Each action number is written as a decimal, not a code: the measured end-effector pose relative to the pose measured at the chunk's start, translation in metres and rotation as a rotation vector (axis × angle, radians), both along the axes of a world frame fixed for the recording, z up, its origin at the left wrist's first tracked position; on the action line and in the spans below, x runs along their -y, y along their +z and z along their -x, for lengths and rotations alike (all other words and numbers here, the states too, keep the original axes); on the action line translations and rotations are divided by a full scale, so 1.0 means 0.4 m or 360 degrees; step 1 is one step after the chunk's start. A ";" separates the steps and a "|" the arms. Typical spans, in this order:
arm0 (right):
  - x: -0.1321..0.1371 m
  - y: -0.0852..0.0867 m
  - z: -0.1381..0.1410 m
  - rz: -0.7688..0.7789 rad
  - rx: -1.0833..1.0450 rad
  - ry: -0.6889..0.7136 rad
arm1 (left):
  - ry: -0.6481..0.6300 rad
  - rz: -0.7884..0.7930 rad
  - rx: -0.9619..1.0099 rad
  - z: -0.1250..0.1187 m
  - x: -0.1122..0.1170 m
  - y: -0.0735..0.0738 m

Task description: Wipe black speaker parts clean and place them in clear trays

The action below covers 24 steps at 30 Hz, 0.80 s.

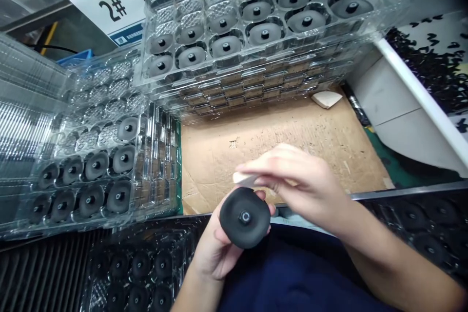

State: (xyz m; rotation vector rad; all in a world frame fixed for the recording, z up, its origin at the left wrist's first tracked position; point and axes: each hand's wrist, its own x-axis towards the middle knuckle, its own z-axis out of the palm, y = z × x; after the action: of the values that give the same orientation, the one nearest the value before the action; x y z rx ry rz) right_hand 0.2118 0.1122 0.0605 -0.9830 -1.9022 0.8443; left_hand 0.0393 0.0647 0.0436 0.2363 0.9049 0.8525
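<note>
My left hand (214, 256) is wrapped around the edge of a black rounded disc (234, 222) with a small raised hub at its centre. The hub side of the disc faces up toward me. Just above it, my right hand (302, 180) pinches a small pale pad (245, 180), slightly blurred. The pad is at the disc's upper edge; whether the two touch I cannot tell. Under both hands lies a sheet of brown cardboard (226, 170). Similar black discs sit in a clear plastic tray (234, 66) beyond my hands.
Another stack of clear trays (146, 156) with black discs stands at left. A pale wedge-shaped piece (326, 99) lies on the cardboard's far right. Many small black pieces (427, 66) fill a white-edged bin at right. Dark trays (142, 239) lie low on both sides. A "2#" sign (109, 7) stands behind.
</note>
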 end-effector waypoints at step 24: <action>0.041 -0.090 -0.015 0.0214 0.0517 -0.0429 | 0.0018 -0.0027 0.0365 0.014 0.006 -0.008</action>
State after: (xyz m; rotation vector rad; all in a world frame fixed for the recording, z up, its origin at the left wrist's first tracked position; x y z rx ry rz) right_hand 0.2176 0.0956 0.0245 -1.4971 -1.9358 0.6911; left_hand 0.0338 0.0623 0.0403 0.1448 0.6857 0.8785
